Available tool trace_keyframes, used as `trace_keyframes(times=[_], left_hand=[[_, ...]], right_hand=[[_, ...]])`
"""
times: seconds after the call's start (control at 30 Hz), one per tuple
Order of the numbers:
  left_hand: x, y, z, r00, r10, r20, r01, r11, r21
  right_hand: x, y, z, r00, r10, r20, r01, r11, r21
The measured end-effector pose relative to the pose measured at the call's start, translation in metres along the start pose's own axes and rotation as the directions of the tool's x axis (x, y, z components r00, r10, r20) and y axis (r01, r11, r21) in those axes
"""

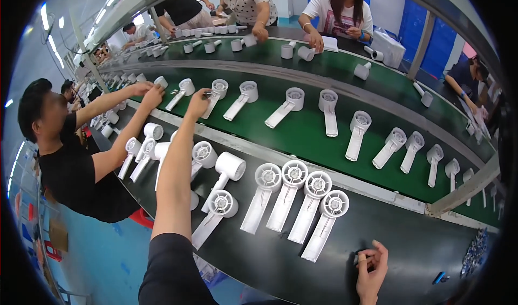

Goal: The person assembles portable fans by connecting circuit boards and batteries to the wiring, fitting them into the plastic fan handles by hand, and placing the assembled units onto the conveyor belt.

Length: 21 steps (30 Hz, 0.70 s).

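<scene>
A white fan by the near edge of the belt could be knocked askew by the left hand, grip unclear; the right hand is half-curled, any hold untellable.

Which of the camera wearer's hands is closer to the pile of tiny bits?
Right. The right hand is over the black table, left of the pile of tiny bits; the left hand is much farther off, over the green belt.

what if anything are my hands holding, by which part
It cannot be told: the left hand is at a white fan's head; the right hand may pinch something small and dark.
</scene>
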State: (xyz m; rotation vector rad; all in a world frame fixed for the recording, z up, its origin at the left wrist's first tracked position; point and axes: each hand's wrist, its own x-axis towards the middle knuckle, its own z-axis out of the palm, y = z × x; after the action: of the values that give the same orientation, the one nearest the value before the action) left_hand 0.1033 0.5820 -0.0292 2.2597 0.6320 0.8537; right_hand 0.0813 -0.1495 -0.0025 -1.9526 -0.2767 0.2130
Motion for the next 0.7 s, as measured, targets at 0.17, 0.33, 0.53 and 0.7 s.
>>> trace_keyframes(times=[0.17,0.33,0.53,0.7], left_hand=[[0.002,0.009,-0.009,0.991,0.032,-0.129,0.050,0.808,0.587],[-0.021,0.111,0.058,0.972,0.174,0.157,-0.230,0.839,0.492],[-0.034,0.090,0.061,0.860,0.442,0.254,-0.492,0.590,0.640],[-0.131,0.218,0.019,0.900,0.369,0.234,-0.423,0.867,0.263]], right_hand=[[0.004,0.012,0.005,1.000,-0.001,-0.015,0.001,1.000,0.014],[-0.002,0.011,0.002,1.000,-0.016,-0.019,0.015,0.999,-0.052],[-0.016,0.003,-0.014,0.995,-0.091,-0.040,0.090,0.996,-0.026],[-0.025,0.038,-0.106,0.841,-0.162,-0.516,0.026,0.965,-0.259]])
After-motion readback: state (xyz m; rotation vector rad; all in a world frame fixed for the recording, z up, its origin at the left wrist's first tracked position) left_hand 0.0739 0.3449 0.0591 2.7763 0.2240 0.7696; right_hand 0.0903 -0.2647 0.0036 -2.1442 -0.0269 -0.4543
